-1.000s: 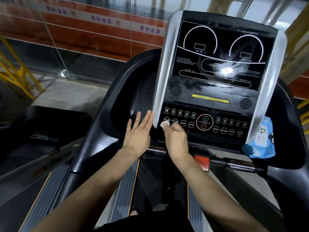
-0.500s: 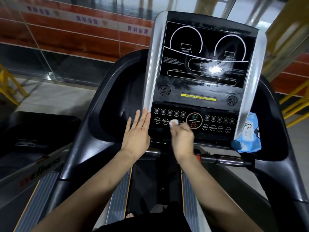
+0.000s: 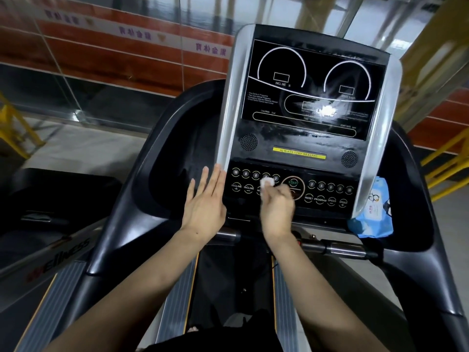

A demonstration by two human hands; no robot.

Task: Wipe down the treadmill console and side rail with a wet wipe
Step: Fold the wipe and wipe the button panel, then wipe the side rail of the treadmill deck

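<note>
The treadmill console is black with silver side trim and a row of round buttons along its lower panel. My right hand presses a small white wet wipe against the buttons just left of the START dial. The wipe shows only as a wad past my fingertips. My left hand lies flat with fingers together against the console's lower left edge and holds nothing. The left side rail curves down from the console, dark grey.
A blue pack of wet wipes sits in the right tray beside the console. A chrome handlebar crosses below the console. Another treadmill stands to the left. Glass panels and yellow railings lie beyond.
My right hand has slid the wipe to the right along the button row, from the left buttons toward the START dial. My left hand has stayed at the console's edge.
</note>
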